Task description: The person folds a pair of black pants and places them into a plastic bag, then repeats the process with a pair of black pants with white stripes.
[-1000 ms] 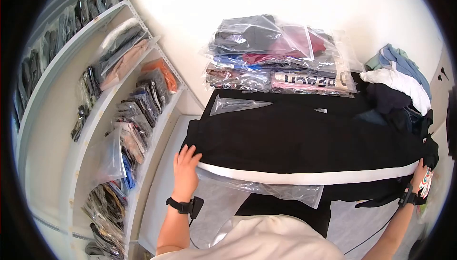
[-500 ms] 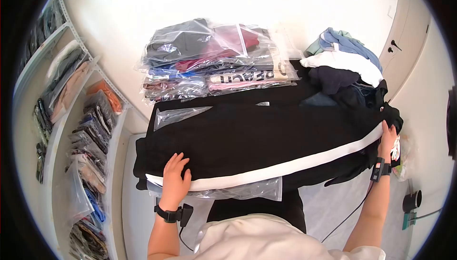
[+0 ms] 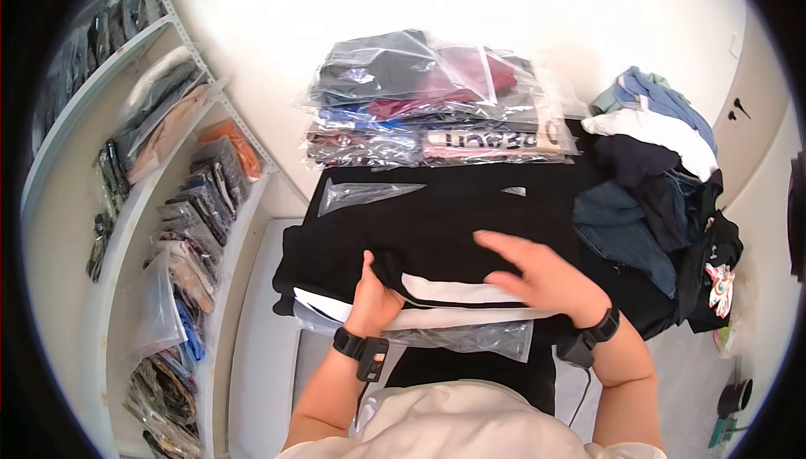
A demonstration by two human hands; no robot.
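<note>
Folding the black garment [image 3: 437,224]: its right end, stretched wide a second ago, now lies doubled over the middle of the surface [image 3: 260,325]. Left hand [image 3: 374,295] fingers pinch the white-striped near edge; right hand [image 3: 537,274] hovers flat, released, apparently smoothing.

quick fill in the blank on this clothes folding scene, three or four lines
The left hand pinches the black garment near its ___ stripe.
The right hand is spread flat, holding ___.
The loose clothes pile lies on the person's ___ side.
The stacked clothes behind the garment are sealed in clear ___.
Missing: white; nothing; right; bags
</note>
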